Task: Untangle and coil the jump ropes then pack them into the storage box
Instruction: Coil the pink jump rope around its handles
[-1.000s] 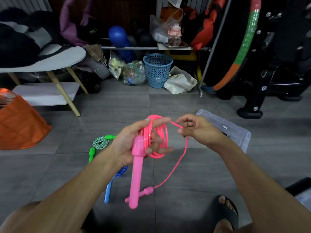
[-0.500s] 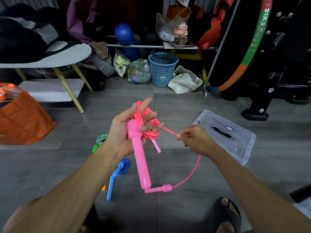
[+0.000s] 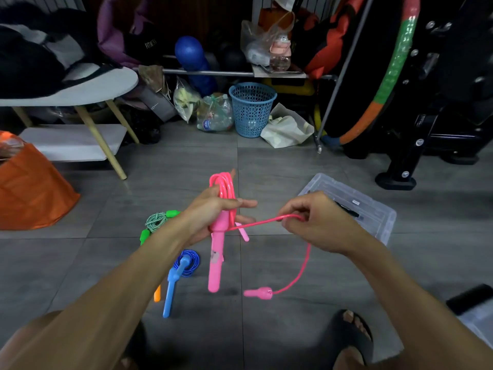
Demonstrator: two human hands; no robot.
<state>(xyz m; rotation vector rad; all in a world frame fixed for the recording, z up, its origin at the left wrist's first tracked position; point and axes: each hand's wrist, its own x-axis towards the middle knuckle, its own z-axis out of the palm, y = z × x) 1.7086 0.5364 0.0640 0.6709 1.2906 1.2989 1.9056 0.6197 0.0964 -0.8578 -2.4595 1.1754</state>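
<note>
The left hand (image 3: 213, 214) grips the bundled loops of the glossy pink plastic jump rope (image 3: 226, 188) together with one long pink cylindrical handle (image 3: 216, 259), which hangs below the fist. The right hand (image 3: 317, 222) pinches the free run of the same rope between thumb and fingers, just to the right of the coil. From that pinch the rope sags in an arc to the second pink handle (image 3: 258, 292), which lies low near the grey tiled floor (image 3: 266, 166); whether it touches the floor cannot be told.

Step in hand, as judged: winding the remaining free length onto the coil.

- Keep light tension between the two hands so each turn lies flat beside the last.
- Keep the left grip firm on the coil; a slack grip would let the stiff plastic loops spring open.
- Feed the rope through the right pinch rather than releasing it, and let the hanging handle turn freely to shed twist.
- Finish with the second handle lying beside the first.

The clear rectangular plastic storage box (image 3: 378, 209) stands open on the floor behind the right hand. The coiled blue jump rope (image 3: 186, 263) and the green-and-white braided jump rope (image 3: 156, 221) lie on the floor beneath the left forearm, not yet packed.
</note>
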